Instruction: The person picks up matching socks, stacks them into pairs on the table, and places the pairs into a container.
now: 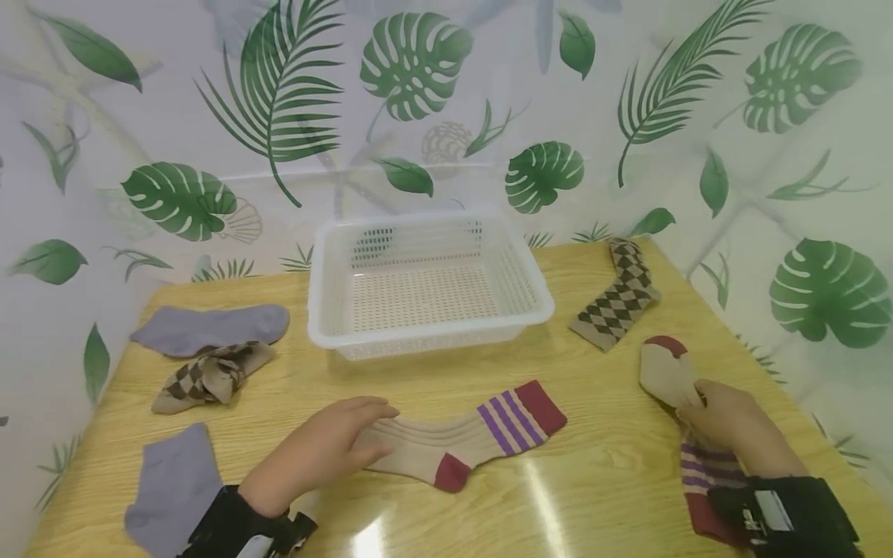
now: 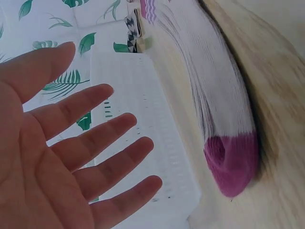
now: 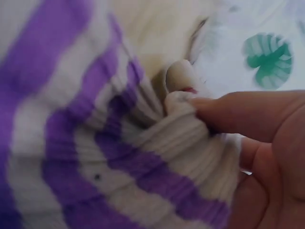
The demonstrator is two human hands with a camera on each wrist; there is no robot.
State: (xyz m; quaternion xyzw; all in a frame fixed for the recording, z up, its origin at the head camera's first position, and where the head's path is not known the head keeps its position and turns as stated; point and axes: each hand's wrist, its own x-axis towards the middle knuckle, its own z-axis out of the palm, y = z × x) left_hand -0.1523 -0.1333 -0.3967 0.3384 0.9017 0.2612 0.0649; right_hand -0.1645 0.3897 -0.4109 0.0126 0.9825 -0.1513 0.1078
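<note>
At the table's right side my right hand pinches a beige sock with purple stripes, a dark red toe and a dark red cuff. In the right wrist view the striped knit of this sock bunches up between thumb and fingers. My left hand hovers by the foot end of a matching striped sock lying flat in the middle, and overlaps its toe in the head view. In the left wrist view the fingers are spread and hold nothing, beside that sock's dark red toe.
A white plastic basket stands at the back middle. On the left lie a purple-grey sock, a crumpled argyle sock and another purple-grey sock. A second argyle sock lies at the back right, near the leaf-patterned wall covering.
</note>
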